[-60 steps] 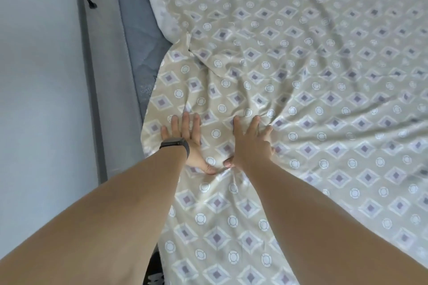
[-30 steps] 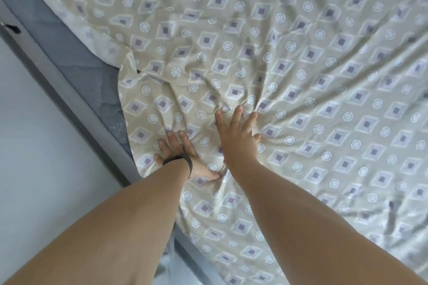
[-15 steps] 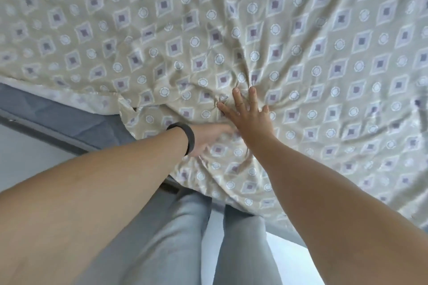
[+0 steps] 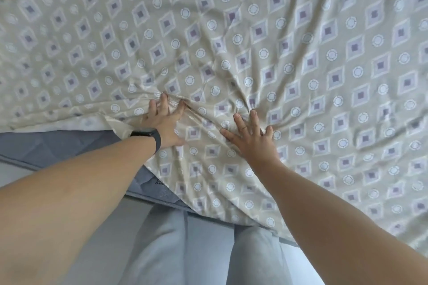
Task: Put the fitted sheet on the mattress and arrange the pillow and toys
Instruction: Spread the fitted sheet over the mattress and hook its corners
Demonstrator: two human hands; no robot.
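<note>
A beige fitted sheet (image 4: 266, 37) with purple diamonds and white rings covers most of the grey mattress (image 4: 58, 148). The mattress's near-left corner lies bare. My left hand (image 4: 163, 122), with a black band on the wrist, lies flat on the sheet near its loose edge, fingers spread and pushing up a fold. My right hand (image 4: 251, 137) presses flat on the sheet a little to the right, fingers apart. Creases fan out from both hands. No pillow or toy is in view.
My legs in light grey trousers (image 4: 185, 250) stand against the mattress's near edge. The pale floor (image 4: 298, 261) shows beside them. The sheet's loose hem (image 4: 208, 210) hangs over the near edge to the right.
The view has swung round so the mattress edge now runs along the bottom. My hands, which overlapped half a second ago, have moved apart on the sheet, the left one out toward the loose edge.
</note>
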